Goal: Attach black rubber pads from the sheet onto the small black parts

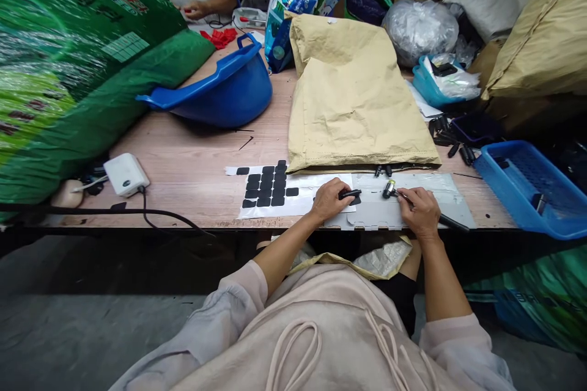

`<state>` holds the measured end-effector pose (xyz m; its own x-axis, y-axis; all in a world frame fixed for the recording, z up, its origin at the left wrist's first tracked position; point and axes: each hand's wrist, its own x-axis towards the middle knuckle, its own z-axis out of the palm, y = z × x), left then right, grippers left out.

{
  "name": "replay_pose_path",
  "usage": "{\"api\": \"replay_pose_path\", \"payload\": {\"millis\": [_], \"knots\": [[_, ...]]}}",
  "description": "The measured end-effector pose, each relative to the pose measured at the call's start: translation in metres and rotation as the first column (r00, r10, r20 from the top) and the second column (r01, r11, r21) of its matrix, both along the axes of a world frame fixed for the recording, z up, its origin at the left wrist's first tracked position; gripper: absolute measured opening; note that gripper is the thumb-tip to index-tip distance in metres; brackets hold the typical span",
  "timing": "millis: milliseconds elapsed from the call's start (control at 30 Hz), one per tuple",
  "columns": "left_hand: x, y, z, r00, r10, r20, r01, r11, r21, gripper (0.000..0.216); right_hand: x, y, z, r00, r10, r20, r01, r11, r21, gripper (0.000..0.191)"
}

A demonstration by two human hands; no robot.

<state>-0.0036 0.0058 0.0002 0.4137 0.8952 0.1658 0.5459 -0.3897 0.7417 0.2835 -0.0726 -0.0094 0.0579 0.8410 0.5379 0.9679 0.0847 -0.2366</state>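
My left hand (329, 200) is closed on a small black cylindrical part (351, 193) above the right end of a white sheet (305, 203). Several black rounded-square pads (265, 186) lie in rows on that sheet, left of the hand. Wrapped round a small hammer (389, 189), my right hand (420, 211) rests over a grey board (443, 186). The hammer's head points left toward the black part, apart from it, and its dark handle sticks out to the lower right. Two small black parts (383, 170) lie just behind the hammer head.
A tan paper sack (358, 110) lies behind my hands. A blue basin (220, 91) and white adapter box (126, 174) are left; a blue basket (527, 165) is right, near loose black parts (443, 128). A person's hand (196, 10) shows across the table.
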Motion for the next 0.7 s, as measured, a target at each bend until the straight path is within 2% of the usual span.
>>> {"api": "replay_pose_path", "payload": {"millis": [100, 200, 267, 333, 400, 467, 533, 600, 700], "knots": [[-0.005, -0.010, 0.004, 0.998, -0.025, 0.059, 0.022, 0.998, 0.056, 0.012, -0.003, 0.000, -0.002, 1.000, -0.014, -0.005, 0.014, 1.000, -0.001, 0.022], [-0.012, -0.042, 0.010, 0.977, -0.190, 0.101, 0.177, 0.977, 0.122, 0.021, -0.003, -0.001, -0.001, 1.000, -0.011, -0.009, 0.011, 1.000, -0.011, 0.022], [-0.015, -0.069, 0.012, 0.936, -0.348, 0.050, 0.342, 0.935, 0.094, 0.028, -0.002, -0.001, -0.001, 1.000, -0.016, -0.007, 0.016, 1.000, -0.015, 0.022], [-0.017, -0.093, 0.009, 0.897, -0.435, -0.075, 0.435, 0.900, -0.016, 0.031, -0.003, -0.001, -0.001, 1.000, -0.028, -0.008, 0.028, 0.999, -0.017, 0.022], [-0.018, -0.108, 0.001, 0.864, -0.443, -0.240, 0.407, 0.895, -0.184, 0.031, -0.004, -0.001, -0.001, 0.999, -0.041, -0.013, 0.041, 0.999, -0.024, 0.022], [-0.020, -0.113, -0.006, 0.810, -0.418, -0.410, 0.285, 0.893, -0.348, 0.030, -0.005, 0.000, -0.001, 0.999, -0.049, -0.021, 0.048, 0.998, -0.030, 0.022], [-0.022, -0.113, -0.009, 0.746, -0.401, -0.532, 0.156, 0.882, -0.446, 0.033, -0.006, 0.000, -0.001, 0.998, -0.052, -0.028, 0.051, 0.998, -0.029, 0.022], [-0.025, -0.111, -0.004, 0.721, -0.404, -0.563, 0.111, 0.870, -0.481, 0.035, -0.007, 0.000, -0.001, 0.998, -0.053, -0.029, 0.053, 0.998, -0.020, 0.022], [-0.024, -0.105, 0.020, 0.772, -0.474, -0.424, 0.235, 0.832, -0.502, 0.030, -0.008, -0.001, -0.002, 0.998, -0.055, -0.020, 0.055, 0.998, -0.007, 0.021]]}}
